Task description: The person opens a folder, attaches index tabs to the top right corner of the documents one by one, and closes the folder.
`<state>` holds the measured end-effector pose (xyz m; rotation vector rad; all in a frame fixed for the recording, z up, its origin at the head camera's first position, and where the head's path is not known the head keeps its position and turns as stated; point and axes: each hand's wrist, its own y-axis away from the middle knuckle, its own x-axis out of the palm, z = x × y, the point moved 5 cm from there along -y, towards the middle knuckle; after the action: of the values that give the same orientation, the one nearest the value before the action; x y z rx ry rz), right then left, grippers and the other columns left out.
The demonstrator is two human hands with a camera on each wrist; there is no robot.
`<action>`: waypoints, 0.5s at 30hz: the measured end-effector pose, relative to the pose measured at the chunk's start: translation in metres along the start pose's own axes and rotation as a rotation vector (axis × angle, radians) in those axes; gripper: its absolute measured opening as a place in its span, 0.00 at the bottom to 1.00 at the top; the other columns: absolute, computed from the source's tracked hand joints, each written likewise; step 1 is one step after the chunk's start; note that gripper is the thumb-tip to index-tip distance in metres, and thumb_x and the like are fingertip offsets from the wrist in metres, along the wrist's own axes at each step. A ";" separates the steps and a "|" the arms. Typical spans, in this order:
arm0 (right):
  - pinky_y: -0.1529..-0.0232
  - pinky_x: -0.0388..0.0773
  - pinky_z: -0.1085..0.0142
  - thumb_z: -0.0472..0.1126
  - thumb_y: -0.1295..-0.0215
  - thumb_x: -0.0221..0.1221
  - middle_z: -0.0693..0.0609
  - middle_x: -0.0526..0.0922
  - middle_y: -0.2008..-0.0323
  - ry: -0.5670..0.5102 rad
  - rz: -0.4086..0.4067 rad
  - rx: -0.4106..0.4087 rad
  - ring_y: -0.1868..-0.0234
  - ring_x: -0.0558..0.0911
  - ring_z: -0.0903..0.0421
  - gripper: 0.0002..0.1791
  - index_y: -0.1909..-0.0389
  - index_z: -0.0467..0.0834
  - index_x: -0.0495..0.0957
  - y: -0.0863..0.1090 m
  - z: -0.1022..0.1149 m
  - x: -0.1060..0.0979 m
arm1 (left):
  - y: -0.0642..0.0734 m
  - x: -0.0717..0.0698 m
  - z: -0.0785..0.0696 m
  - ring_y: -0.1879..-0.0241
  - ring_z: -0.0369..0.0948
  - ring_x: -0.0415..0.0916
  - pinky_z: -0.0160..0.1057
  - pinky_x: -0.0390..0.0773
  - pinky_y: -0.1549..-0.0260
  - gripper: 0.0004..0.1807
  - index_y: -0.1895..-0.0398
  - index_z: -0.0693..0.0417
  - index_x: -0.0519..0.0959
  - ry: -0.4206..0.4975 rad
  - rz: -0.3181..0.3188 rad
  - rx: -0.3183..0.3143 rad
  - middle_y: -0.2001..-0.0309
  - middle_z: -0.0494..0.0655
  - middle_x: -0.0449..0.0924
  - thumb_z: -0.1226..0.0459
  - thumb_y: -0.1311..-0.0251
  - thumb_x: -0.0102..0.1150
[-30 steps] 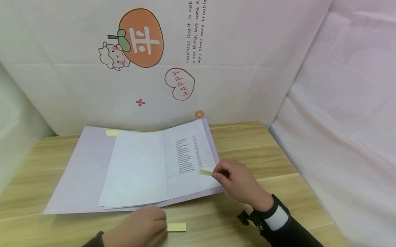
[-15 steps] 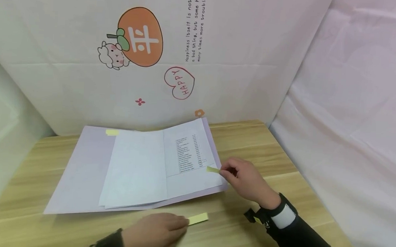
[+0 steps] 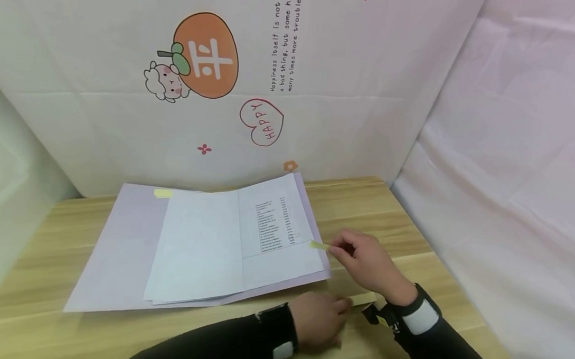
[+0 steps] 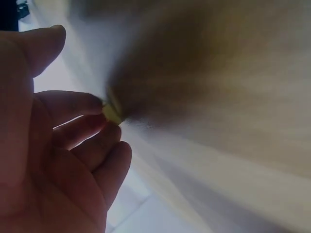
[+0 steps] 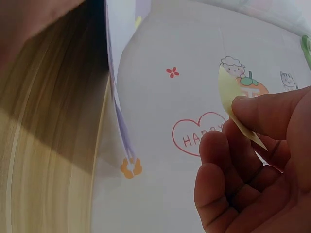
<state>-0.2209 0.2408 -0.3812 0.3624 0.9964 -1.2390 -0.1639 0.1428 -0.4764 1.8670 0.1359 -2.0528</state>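
In the head view an open lavender folder (image 3: 96, 257) with white pages (image 3: 197, 240) lies on the table. My right hand (image 3: 372, 261) pinches a single yellow sticky note (image 3: 319, 245) by one end, at the right edge of the printed page (image 3: 276, 226). In the right wrist view the sticky note (image 5: 230, 92) curves up between thumb and forefinger. My left hand (image 3: 318, 318), low by the table, holds a narrow sticky note pad (image 3: 362, 299) near the right wrist. The left wrist view shows the pad (image 4: 112, 112) between the fingers, the thumb apart.
Another yellow sticky note (image 3: 163, 193) is at the upper left edge of the pages. The wooden table (image 3: 376, 214) reaches back to a white printed cloth (image 3: 341, 134), with more cloth (image 3: 516, 156) hanging on the right.
My left hand has carried the sticky note pad rightward along the table's front to beneath the right hand. The right hand has shifted slightly right with its sticky note. The folder stays put.
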 end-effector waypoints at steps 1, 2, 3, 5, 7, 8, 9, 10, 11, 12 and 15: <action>0.77 0.71 0.66 0.41 0.29 0.62 0.61 0.74 0.73 0.002 -0.004 0.005 0.76 0.71 0.61 0.03 0.63 0.47 0.81 0.000 -0.002 -0.001 | -0.007 -0.001 0.000 0.32 0.36 0.61 0.32 0.66 0.41 0.35 0.30 0.43 0.71 -0.006 -0.001 -0.008 0.29 0.36 0.62 0.36 0.34 0.50; 0.76 0.71 0.66 0.41 0.30 0.62 0.61 0.74 0.73 0.003 -0.008 0.011 0.76 0.71 0.61 0.02 0.63 0.47 0.81 0.000 -0.003 -0.002 | -0.013 -0.002 0.001 0.32 0.35 0.61 0.32 0.67 0.41 0.35 0.29 0.42 0.70 0.002 0.000 -0.019 0.28 0.35 0.62 0.37 0.34 0.50; 0.76 0.72 0.66 0.41 0.29 0.61 0.61 0.74 0.73 0.004 -0.012 0.017 0.75 0.71 0.61 0.02 0.63 0.48 0.81 0.000 -0.005 -0.002 | -0.019 -0.003 0.001 0.32 0.34 0.61 0.31 0.67 0.42 0.35 0.28 0.42 0.69 0.012 -0.001 -0.030 0.29 0.35 0.62 0.38 0.34 0.51; 0.75 0.72 0.66 0.41 0.29 0.62 0.61 0.75 0.73 0.012 -0.024 0.030 0.75 0.72 0.61 0.02 0.63 0.49 0.81 0.000 -0.008 -0.004 | -0.028 -0.005 0.002 0.37 0.33 0.66 0.30 0.69 0.45 0.32 0.31 0.41 0.71 0.040 -0.002 -0.053 0.31 0.31 0.63 0.39 0.34 0.54; 0.74 0.72 0.66 0.41 0.29 0.62 0.61 0.75 0.73 0.013 -0.036 0.033 0.74 0.72 0.60 0.02 0.64 0.50 0.81 0.000 -0.009 -0.006 | -0.034 -0.008 0.002 0.43 0.30 0.69 0.28 0.71 0.49 0.27 0.37 0.39 0.75 0.056 -0.011 -0.069 0.34 0.29 0.64 0.41 0.35 0.57; 0.74 0.73 0.66 0.41 0.29 0.62 0.61 0.75 0.72 0.014 -0.042 0.030 0.74 0.72 0.60 0.02 0.64 0.50 0.81 0.000 -0.010 -0.007 | -0.036 -0.009 0.002 0.48 0.30 0.71 0.28 0.72 0.52 0.24 0.41 0.39 0.77 0.061 -0.010 -0.072 0.36 0.28 0.64 0.42 0.36 0.58; 0.74 0.73 0.66 0.42 0.29 0.61 0.61 0.75 0.72 0.014 -0.046 0.029 0.74 0.73 0.60 0.02 0.64 0.50 0.81 0.000 -0.011 -0.008 | -0.038 -0.009 0.002 0.53 0.29 0.72 0.28 0.73 0.55 0.20 0.45 0.38 0.78 0.056 -0.011 -0.070 0.39 0.28 0.65 0.43 0.36 0.59; 0.74 0.73 0.66 0.41 0.29 0.62 0.61 0.76 0.72 0.010 -0.050 0.026 0.74 0.73 0.60 0.02 0.64 0.50 0.81 0.000 -0.011 -0.009 | -0.039 -0.010 0.002 0.57 0.29 0.72 0.28 0.73 0.57 0.18 0.48 0.37 0.79 0.062 -0.010 -0.071 0.40 0.28 0.65 0.44 0.36 0.59; 0.74 0.73 0.66 0.42 0.29 0.62 0.61 0.76 0.72 0.005 -0.052 0.025 0.74 0.73 0.60 0.02 0.64 0.50 0.81 0.000 -0.011 -0.009 | -0.040 -0.011 0.002 0.58 0.29 0.72 0.28 0.72 0.56 0.16 0.49 0.38 0.79 0.064 -0.012 -0.068 0.40 0.29 0.65 0.45 0.35 0.59; 0.74 0.73 0.66 0.42 0.29 0.62 0.61 0.76 0.72 0.002 -0.054 0.024 0.74 0.73 0.60 0.02 0.64 0.50 0.81 0.000 -0.012 -0.010 | -0.040 -0.011 0.002 0.59 0.29 0.72 0.28 0.72 0.55 0.15 0.51 0.38 0.79 0.067 -0.014 -0.065 0.41 0.30 0.65 0.45 0.35 0.59; 0.73 0.73 0.66 0.41 0.29 0.62 0.61 0.76 0.71 0.001 -0.061 0.022 0.74 0.73 0.60 0.02 0.64 0.50 0.81 0.000 -0.012 -0.013 | -0.042 -0.012 0.002 0.59 0.30 0.71 0.28 0.70 0.51 0.11 0.53 0.39 0.79 0.071 -0.052 -0.067 0.43 0.31 0.65 0.49 0.32 0.55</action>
<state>-0.2260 0.2572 -0.3778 0.3518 1.0011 -1.3057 -0.1785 0.1832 -0.4717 1.9148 0.2714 -1.9911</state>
